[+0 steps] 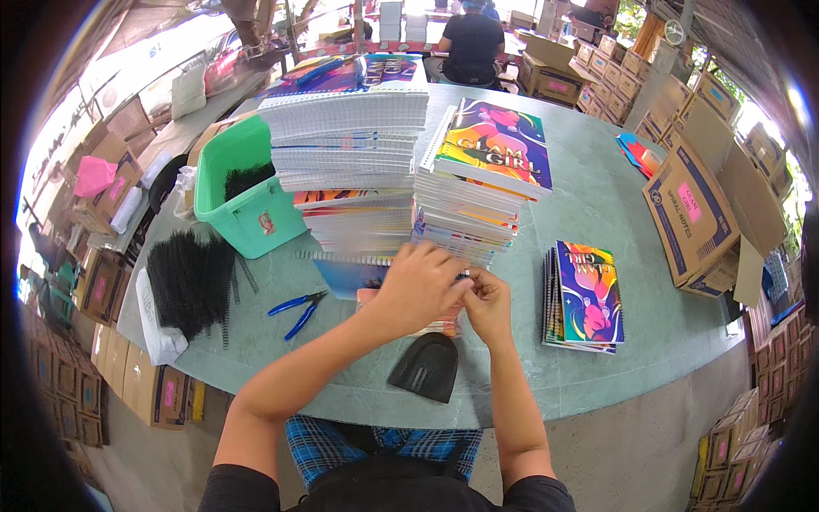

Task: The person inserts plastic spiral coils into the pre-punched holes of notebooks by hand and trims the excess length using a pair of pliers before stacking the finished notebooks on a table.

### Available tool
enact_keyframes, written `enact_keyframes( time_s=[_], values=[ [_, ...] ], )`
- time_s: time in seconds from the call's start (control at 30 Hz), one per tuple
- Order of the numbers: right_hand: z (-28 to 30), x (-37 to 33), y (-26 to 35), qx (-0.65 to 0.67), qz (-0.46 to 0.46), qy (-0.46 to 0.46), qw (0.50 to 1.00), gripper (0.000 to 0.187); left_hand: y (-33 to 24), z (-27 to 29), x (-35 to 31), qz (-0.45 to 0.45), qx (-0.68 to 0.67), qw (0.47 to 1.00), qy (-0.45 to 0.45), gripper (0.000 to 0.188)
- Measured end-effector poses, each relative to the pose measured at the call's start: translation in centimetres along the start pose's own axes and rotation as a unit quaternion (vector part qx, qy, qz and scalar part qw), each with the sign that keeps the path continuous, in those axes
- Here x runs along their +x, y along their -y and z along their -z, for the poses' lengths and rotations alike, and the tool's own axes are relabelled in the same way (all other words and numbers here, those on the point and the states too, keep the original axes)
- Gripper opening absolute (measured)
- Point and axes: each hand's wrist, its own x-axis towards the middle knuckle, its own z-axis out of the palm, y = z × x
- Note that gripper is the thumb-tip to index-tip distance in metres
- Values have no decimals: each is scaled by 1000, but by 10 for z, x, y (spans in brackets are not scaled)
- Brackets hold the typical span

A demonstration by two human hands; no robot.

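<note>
Head view shows both hands meeting just above the near edge of the tabletop [597, 213]: the left hand [418, 286] and right hand [486, 303] have their fingers pinched together on the edge of a notebook [409, 300] lying flat beneath them, seemingly on its spiral wire, though the hands hide the contact. A slip looks possible here, since the grip is small and the notebook's near side sits close to a black scoop-shaped tool [426, 367] at the edge; a careless nudge could also topple the tall leaning stack of notebooks [478, 192] just behind the hands. Blue pliers [297, 309] lie to the left, near black wire coils [189, 282] and a green bin [247, 200]. Finished notebooks [587, 294] rest at right. Cardboard cartons [691, 213] crowd the surrounding workshop.
</note>
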Motion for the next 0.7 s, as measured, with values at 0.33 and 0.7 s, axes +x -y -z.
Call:
enact_keyframes(
  time_s=[0.33,0.7],
  values=[
    [-5,-3,9,-105,15,-21,994,32,-2,8,5,-36,-76,996,-40,18],
    [-88,51,78,-470,246,139,836,35,133,78,-193,298,156,900,277,42]
  ],
)
